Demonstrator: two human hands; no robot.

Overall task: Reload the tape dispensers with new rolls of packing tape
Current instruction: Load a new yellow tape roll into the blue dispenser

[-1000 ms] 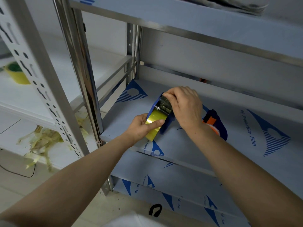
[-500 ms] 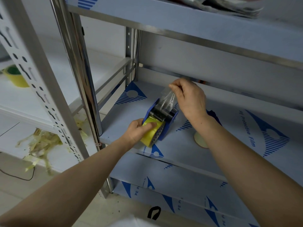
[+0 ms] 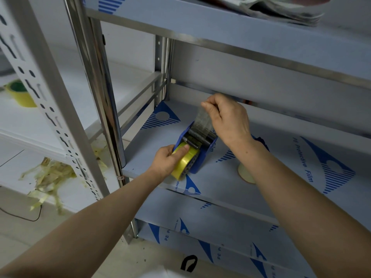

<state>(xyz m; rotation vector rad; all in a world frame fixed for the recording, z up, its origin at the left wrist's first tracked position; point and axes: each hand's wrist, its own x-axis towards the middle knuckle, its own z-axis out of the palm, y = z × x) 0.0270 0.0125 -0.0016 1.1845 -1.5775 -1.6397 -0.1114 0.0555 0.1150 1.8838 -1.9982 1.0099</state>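
A blue tape dispenser [image 3: 202, 155] lies on the middle shelf [image 3: 220, 183] with a yellowish roll of packing tape [image 3: 185, 164] seated in it. My left hand [image 3: 167, 160] grips the roll, thumb across its top. My right hand [image 3: 226, 119] pinches the free end of the clear tape strip [image 3: 202, 121] and holds it stretched up and away from the dispenser's black roller. A second blue dispenser [image 3: 262, 140] is mostly hidden behind my right wrist.
A pale tape roll [image 3: 246, 174] lies flat on the shelf under my right forearm. Another yellow roll [image 3: 21, 94] sits on the left rack. Tape scraps [image 3: 48, 177] litter the lower left shelf. A steel post [image 3: 96, 81] stands left of the dispenser.
My right hand has drawn the clear strip out from the dispenser's roller, up and toward the shelf's back. My left hand has slid lower, onto the roll.
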